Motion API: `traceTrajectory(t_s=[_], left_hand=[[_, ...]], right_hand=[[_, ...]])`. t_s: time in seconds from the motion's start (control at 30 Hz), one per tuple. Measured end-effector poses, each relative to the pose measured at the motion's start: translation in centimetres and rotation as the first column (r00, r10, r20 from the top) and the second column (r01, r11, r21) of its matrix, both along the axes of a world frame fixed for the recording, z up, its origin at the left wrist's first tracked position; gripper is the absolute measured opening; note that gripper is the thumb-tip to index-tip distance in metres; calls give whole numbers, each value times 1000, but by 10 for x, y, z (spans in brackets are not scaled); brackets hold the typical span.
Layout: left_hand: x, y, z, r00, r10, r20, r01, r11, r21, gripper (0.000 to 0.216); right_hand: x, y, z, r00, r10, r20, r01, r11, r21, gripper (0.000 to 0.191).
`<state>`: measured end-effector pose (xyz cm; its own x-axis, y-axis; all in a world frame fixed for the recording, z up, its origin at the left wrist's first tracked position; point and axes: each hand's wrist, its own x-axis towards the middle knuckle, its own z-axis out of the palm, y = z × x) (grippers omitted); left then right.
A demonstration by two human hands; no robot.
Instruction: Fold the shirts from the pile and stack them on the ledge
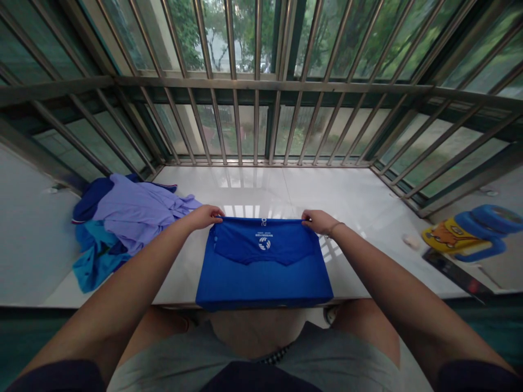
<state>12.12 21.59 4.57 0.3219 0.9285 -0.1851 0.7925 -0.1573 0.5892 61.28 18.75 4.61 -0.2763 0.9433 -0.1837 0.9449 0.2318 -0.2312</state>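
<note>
A blue shirt with a white printed logo lies on the white sill in front of me. Its far part is folded back over toward me, so the logo and lettering appear upside down. My left hand pinches the far left corner of the fold between thumb and fingers. At the far right corner, my right hand grips the same edge in a like pinch. Between the two hands the folded edge runs straight and taut. The shirt's near edge hangs slightly over the front of the sill.
To the left is a loose heap of clothes, with a lavender garment over a turquoise one. At the right stands a yellow and blue jug beside a dark flat box. Metal window bars border the white sill.
</note>
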Motion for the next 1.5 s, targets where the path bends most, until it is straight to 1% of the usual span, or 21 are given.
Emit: traceTrajectory(t_s=[0.07,0.2,0.3,0.37,0.43,0.5,0.63,0.7,0.77,0.83,0.93,1.0,1.1,1.17,1.23,1.27,1.33,1.4,1.43,1.47,1.5], left_hand=[[4,18,13,996,60,-62,-53,991,121,32],[5,39,38,988,140,-67,-121,963,239,28],[2,30,50,989,148,-27,-129,926,355,29],[-1,10,51,992,123,9,-116,903,413,29],[-5,-22,44,996,77,51,-92,897,433,28],[-8,-61,30,995,17,100,-58,905,421,27],[-11,-139,-11,986,-63,156,-2,924,384,22],[-11,-168,-32,987,-77,139,22,932,363,20],[-12,-186,-50,992,-78,102,38,937,347,22],[-12,-195,-62,996,-50,77,20,936,351,25],[-14,-197,-72,994,51,94,-84,921,382,27],[-13,-196,-75,989,100,107,-134,917,375,27],[-10,-197,-76,986,118,117,-152,926,346,28],[-7,-201,-76,981,125,148,-171,920,351,28],[-5,-206,-76,968,152,201,-218,904,368,29],[-6,-209,-76,953,189,237,-268,890,368,32],[-10,-211,-75,887,334,318,-435,837,333,38],[-17,-211,-76,767,517,380,-624,739,254,41],[-21,-210,-76,707,586,397,-692,690,214,42],[-25,-208,-77,665,628,404,-732,655,188,42],[-27,-205,-78,650,642,407,-746,641,180,42]], right_hand=[[-7,16,9,999,-41,4,41,995,86,11],[-18,32,32,994,-108,-22,110,959,262,14],[-18,25,43,990,-126,-57,138,926,351,15],[-12,9,44,990,-103,-99,134,905,404,13],[-5,-16,37,986,-55,-159,122,884,452,11],[2,-49,24,975,-7,-223,116,871,477,10],[8,-121,-17,955,46,-294,95,890,447,12],[8,-150,-38,954,71,-292,58,910,412,14],[5,-170,-54,957,92,-275,22,923,385,17],[3,-181,-63,959,100,-264,9,924,381,20],[-1,-185,-61,957,77,-280,38,923,383,24],[-3,-184,-54,956,50,-290,61,930,362,25],[-7,-184,-45,961,41,-274,47,950,309,25],[-9,-188,-44,962,53,-268,24,961,276,23],[-10,-194,-46,954,44,-297,40,961,273,22],[-10,-197,-49,946,25,-324,72,957,281,22],[-8,-202,-54,919,-52,-391,179,939,294,25],[-5,-203,-60,876,-177,-449,323,907,272,30],[-3,-201,-63,848,-244,-471,393,886,247,34],[0,-197,-65,819,-305,-486,452,865,218,37],[2,-192,-67,792,-355,-497,498,846,189,41]])
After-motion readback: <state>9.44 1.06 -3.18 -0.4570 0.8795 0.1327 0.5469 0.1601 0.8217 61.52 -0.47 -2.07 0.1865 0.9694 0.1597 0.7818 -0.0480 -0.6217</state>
